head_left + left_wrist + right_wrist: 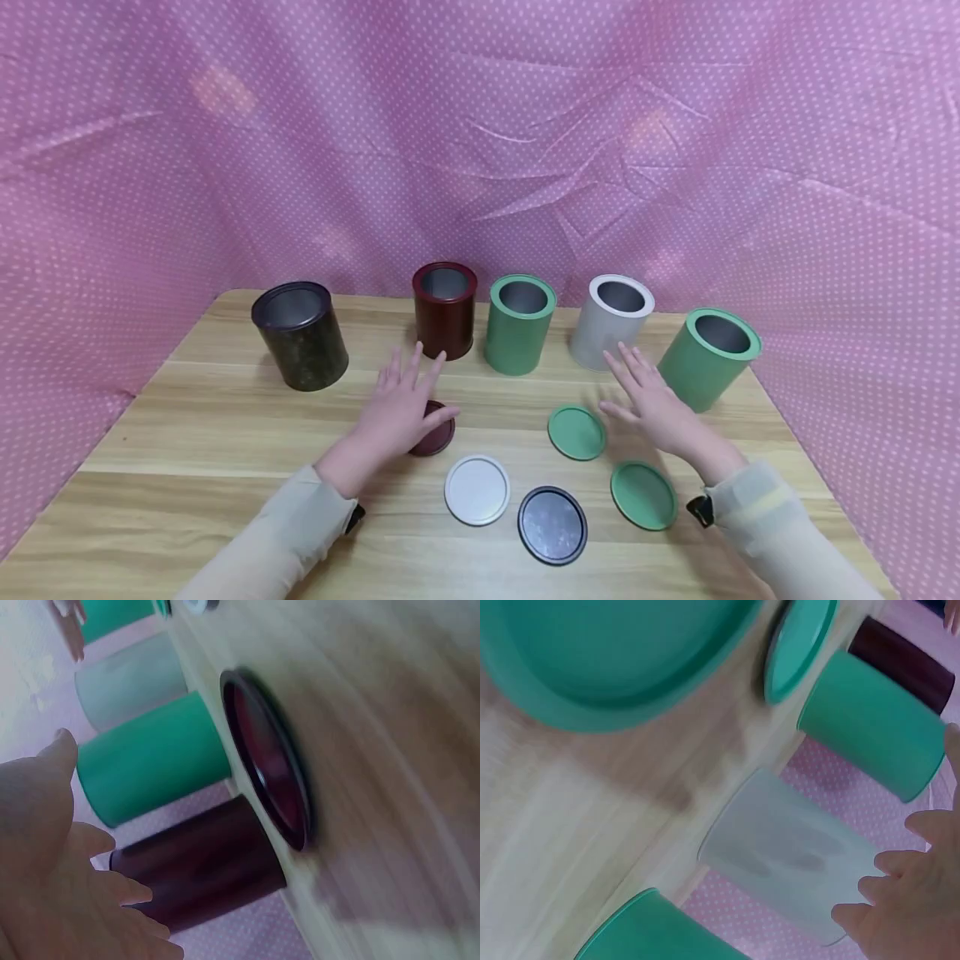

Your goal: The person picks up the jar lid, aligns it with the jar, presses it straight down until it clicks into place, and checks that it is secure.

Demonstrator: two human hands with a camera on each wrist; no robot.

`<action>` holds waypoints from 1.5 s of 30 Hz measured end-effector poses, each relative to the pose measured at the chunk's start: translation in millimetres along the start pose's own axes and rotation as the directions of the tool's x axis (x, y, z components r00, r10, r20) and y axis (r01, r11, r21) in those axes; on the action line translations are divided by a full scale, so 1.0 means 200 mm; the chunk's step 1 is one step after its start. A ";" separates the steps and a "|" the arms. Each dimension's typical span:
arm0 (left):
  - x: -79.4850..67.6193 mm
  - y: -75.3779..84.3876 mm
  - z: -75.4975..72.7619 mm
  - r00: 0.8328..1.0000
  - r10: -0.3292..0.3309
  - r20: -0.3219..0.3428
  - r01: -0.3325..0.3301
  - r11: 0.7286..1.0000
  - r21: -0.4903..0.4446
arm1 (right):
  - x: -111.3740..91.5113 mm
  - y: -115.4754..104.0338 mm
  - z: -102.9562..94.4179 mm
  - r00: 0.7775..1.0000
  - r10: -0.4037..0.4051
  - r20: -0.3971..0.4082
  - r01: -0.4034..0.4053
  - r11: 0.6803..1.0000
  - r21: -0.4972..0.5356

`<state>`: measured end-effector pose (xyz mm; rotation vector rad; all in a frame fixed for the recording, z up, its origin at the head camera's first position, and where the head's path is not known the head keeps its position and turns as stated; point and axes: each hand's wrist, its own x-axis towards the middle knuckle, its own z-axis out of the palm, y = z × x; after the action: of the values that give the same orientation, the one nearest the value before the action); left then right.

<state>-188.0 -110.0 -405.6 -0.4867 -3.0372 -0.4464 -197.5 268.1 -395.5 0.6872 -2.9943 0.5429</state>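
Note:
My left hand [399, 408] hovers with spread fingers over a dark red lid [437, 435], which it partly covers in the head view. It holds nothing. Beyond its fingertips stands an open dark red can [444, 321]. My right hand [651, 402], fingers also spread and holding nothing, is above the table between a green lid [576, 432] and the right green can [705, 362]. Its fingertips overlap the base of a white can [609, 329] in the head view; the right wrist view shows them apart from the table. A second green lid [643, 496] lies below that hand.
Another green can [519, 333] stands between the red and white ones, and a black can [306, 346] at the far left. A white lid [477, 490] and a black lid [552, 525] lie near the front. Pink dotted cloth [480, 150] surrounds the wooden table [187, 483].

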 end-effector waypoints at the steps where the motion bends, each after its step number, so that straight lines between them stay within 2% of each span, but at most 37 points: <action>1: 0.00 0.01 0.00 1.000 0.005 0.003 -0.005 1.000 0.005 | -0.01 0.00 0.01 1.000 -0.014 -0.001 0.014 1.000 -0.003; 10: -0.05 0.10 0.05 0.997 0.073 0.013 -0.074 0.997 0.026 | -0.09 -0.03 0.07 0.995 -0.103 0.002 0.103 0.990 -0.094; 19: -0.07 0.17 0.12 0.982 0.188 0.025 -0.189 0.981 0.047 | -0.15 -0.08 0.13 0.978 -0.210 -0.017 0.207 0.971 -0.120; 22: -0.07 0.19 0.14 0.967 0.248 0.061 -0.251 0.967 0.035 | -0.17 -0.11 0.15 0.967 -0.255 -0.018 0.250 0.959 -0.131; 25: -0.09 0.22 0.17 0.943 0.320 0.093 -0.324 0.946 0.024 | -0.20 -0.13 0.18 0.956 -0.292 -0.018 0.287 0.948 -0.136; 29: -0.11 0.26 0.20 0.915 0.386 0.119 -0.391 0.920 0.021 | -0.24 -0.17 0.20 0.954 -0.300 -0.013 0.296 0.947 -0.125; 40: -0.14 0.34 0.25 0.871 0.434 0.230 -0.445 0.895 -0.003 | -0.29 -0.24 0.26 0.962 -0.260 0.078 0.263 0.965 -0.022; 45: -0.16 0.38 0.26 0.840 0.474 0.264 -0.496 0.868 0.019 | -0.31 -0.26 0.29 0.947 -0.311 0.075 0.315 0.948 -0.050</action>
<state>-133.8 -36.1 -436.2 -1.3589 -2.9658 -0.2340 -116.1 231.7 -438.7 1.1682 -2.8574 0.4154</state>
